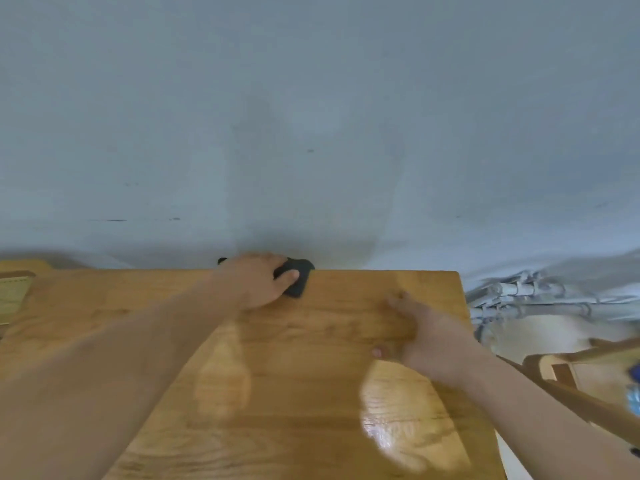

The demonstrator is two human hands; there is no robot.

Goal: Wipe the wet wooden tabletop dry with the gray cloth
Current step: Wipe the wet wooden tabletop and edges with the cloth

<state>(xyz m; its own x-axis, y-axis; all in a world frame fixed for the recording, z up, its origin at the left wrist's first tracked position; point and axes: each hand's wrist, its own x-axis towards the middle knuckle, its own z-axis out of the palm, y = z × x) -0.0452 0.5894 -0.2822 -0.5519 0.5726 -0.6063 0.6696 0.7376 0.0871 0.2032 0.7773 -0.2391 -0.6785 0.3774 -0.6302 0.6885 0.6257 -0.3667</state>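
The wooden tabletop (pixel 311 393) fills the lower half of the head view, with shiny wet patches near its front right. My left hand (pixel 258 280) presses down on the dark gray cloth (pixel 296 277) at the table's far edge, against the wall. The cloth is bunched and partly hidden under my fingers. My right hand (pixel 415 332) lies flat on the wood toward the right side, fingers spread, holding nothing.
A pale gray wall (pixel 311 133) rises right behind the table's far edge. White pipes (pixel 526 299) run along the wall to the right. A wooden chair (pixel 571 382) stands beside the table's right edge. A tan object (pixel 14 292) sits at the far left.
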